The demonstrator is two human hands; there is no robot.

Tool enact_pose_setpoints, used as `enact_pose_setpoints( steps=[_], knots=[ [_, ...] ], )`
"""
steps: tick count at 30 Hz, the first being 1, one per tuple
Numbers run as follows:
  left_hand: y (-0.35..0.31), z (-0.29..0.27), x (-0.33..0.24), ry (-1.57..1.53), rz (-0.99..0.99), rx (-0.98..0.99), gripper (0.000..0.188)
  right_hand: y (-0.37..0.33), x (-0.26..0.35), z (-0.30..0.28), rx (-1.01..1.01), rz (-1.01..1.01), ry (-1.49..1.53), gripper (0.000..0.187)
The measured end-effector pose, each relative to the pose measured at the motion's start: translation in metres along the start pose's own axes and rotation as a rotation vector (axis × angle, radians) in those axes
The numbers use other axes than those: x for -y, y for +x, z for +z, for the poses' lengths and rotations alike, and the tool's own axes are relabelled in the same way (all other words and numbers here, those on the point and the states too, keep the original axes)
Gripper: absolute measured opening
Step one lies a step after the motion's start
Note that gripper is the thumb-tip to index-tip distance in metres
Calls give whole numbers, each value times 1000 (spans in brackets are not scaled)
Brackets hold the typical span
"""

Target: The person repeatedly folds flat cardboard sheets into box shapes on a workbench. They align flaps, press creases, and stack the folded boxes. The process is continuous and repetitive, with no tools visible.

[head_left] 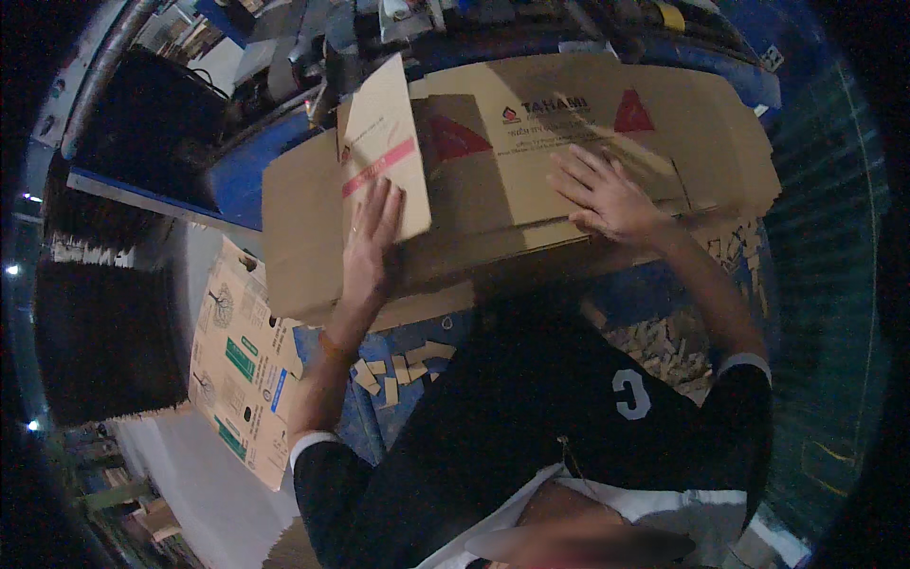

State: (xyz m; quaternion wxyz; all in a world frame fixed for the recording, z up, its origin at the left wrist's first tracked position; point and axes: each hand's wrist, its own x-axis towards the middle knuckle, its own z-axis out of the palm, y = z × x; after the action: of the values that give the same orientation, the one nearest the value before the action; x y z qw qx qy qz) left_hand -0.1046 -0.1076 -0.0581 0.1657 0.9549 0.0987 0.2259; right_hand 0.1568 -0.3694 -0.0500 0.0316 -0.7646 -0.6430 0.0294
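Observation:
A flat brown cardboard sheet (540, 161) with red triangles and dark print lies in front of me, on top of other cardboard layers. At its left end a flap (393, 152) with a pink-red stripe stands raised and casts a shadow to its right. My left hand (374, 232) lies against this flap with fingers stretched out; its thumb is hard to make out. On the printed face to the right rests my right hand (607, 194), palm down with the fingers spread.
Machine parts (455, 47) run along the far edge behind the cardboard. Cardboard scraps (403, 370) litter the blue surface (351, 408) close to my body. A printed carton sheet (242, 360) with green patches is at the left. Dark bristly blocks (109, 341) stand farther left.

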Motion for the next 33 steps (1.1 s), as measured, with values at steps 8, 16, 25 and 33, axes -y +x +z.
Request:
enact_pose_setpoints(
  steps=[8, 16, 25, 33],
  knots=[
    [101, 26, 72, 44, 182, -268, 52, 95, -81, 13, -144, 9, 294, 68],
    [146, 28, 29, 247, 19, -443, 80, 183, -108, 41, -465, 327, -135, 64],
    [-64, -5, 54, 5, -806, -1021, 77, -57, -137, 17, -724, 1157, 146, 75],
    [-108, 18, 112, 227, -1183, -676, 101, -133, -188, 83, -786, 1431, -205, 66]
  ],
)
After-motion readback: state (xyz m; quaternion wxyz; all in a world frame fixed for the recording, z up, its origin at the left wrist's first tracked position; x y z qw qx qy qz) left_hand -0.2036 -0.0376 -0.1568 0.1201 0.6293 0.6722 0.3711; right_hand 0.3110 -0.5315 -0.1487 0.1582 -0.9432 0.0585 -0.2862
